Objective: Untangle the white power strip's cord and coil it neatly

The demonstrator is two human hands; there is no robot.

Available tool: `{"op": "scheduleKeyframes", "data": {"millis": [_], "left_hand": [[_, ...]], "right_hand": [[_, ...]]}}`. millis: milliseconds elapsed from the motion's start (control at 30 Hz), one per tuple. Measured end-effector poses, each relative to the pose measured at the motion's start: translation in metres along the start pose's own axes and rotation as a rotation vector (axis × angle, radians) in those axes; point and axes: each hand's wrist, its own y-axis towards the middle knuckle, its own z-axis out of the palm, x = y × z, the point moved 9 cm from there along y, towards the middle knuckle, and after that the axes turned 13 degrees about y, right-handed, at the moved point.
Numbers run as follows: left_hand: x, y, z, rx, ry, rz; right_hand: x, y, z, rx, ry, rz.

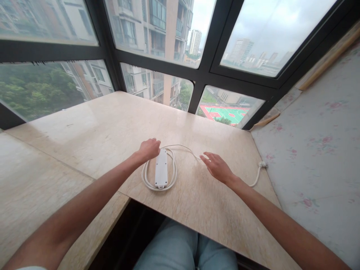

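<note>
A white power strip lies face down on the stone ledge, its screw-dotted back upward. Its white cord is coiled in loops around it. My left hand is closed at the strip's far end, on the cord where it leaves the coil; the exact grip is hidden by the fingers. From there the cord arcs right to my right hand, whose fingers are apart over or against it; contact is hard to tell. Past my right forearm the cord reappears and ends in a white plug near the wall.
The pale marble ledge spreads under both hands, with a seam at left and a front edge above my legs. Dark-framed windows bound its far side. A floral-papered wall rises on the right.
</note>
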Motion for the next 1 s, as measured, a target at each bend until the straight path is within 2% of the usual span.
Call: {"op": "scheduleKeyframes", "data": {"millis": [67, 133, 167, 233, 333, 433, 600, 767, 900, 1000], "left_hand": [[-0.026, 0.009, -0.011, -0.108, -0.015, 0.171], [-0.058, 0.014, -0.018, -0.224, -0.028, 0.407], [-0.072, 0.016, -0.017, -0.253, -0.030, 0.500], [-0.089, 0.026, -0.006, -0.226, -0.028, 0.599], [-0.098, 0.041, 0.014, -0.131, -0.045, 0.631], [-0.098, 0.046, 0.022, -0.096, -0.092, 0.635], [-0.095, 0.044, 0.025, -0.055, -0.145, 0.595], [-0.095, 0.043, 0.025, -0.048, -0.164, 0.571], [-0.095, 0.044, 0.027, -0.036, -0.148, 0.568], [-0.095, 0.044, 0.027, -0.031, -0.147, 0.562]], "right_hand": [[0.016, 0.012, 0.005, 0.012, -0.033, -0.080], [0.024, 0.022, 0.011, 0.033, -0.062, -0.105], [0.024, 0.026, 0.014, 0.042, -0.072, -0.101], [0.018, 0.030, 0.018, 0.052, -0.080, -0.072], [0.005, 0.027, 0.020, 0.037, -0.052, -0.038], [-0.006, 0.022, 0.019, 0.000, 0.052, -0.009], [-0.038, 0.019, 0.028, -0.067, 0.423, 0.361], [-0.052, 0.018, 0.035, -0.126, 0.571, 0.603], [-0.057, 0.011, 0.051, -0.047, 0.774, 0.783], [-0.055, 0.009, 0.061, 0.037, 0.939, 0.845]]}}
